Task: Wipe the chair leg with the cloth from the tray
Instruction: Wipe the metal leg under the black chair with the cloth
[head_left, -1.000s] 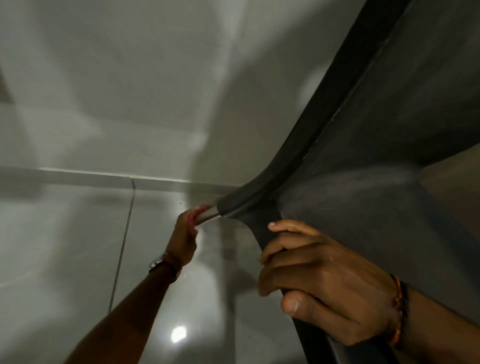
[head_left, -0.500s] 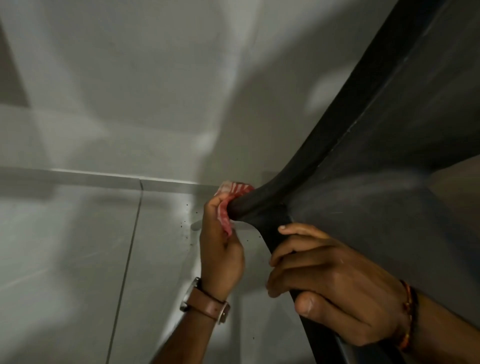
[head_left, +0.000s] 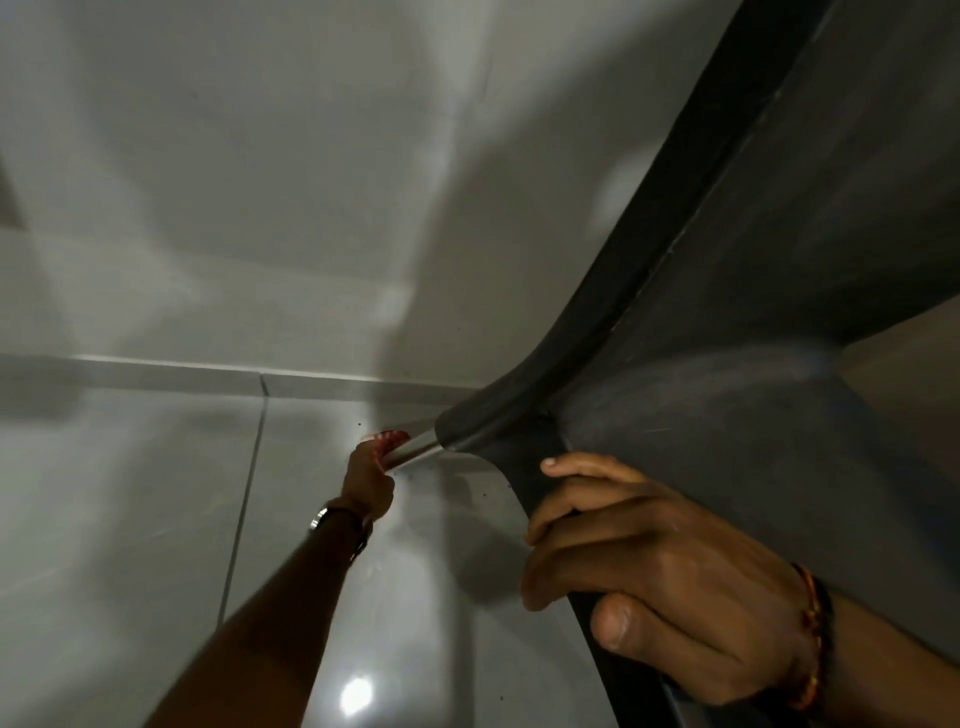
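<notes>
A dark grey plastic chair (head_left: 753, 322) fills the right side, seen from close above. A shiny metal leg (head_left: 413, 449) comes out of its dark socket toward the floor at the left. My left hand (head_left: 370, 486), with a watch on the wrist, is wrapped around that leg with a red and white cloth (head_left: 387, 437) pressed against the metal; only a small edge of the cloth shows. My right hand (head_left: 644, 566), a beaded band at its wrist, grips the dark edge of the chair frame near the lower right.
Glossy grey floor tiles (head_left: 130, 519) with a grout line lie below. A white wall (head_left: 234, 182) with a low skirting strip (head_left: 171, 369) stands just behind the chair leg. A bright light reflection (head_left: 356, 695) shows on the floor.
My left hand with the cloth has slid from the leg's dark socket down along the metal leg, away from the chair, baring the shiny tube. The right hand keeps its grip.
</notes>
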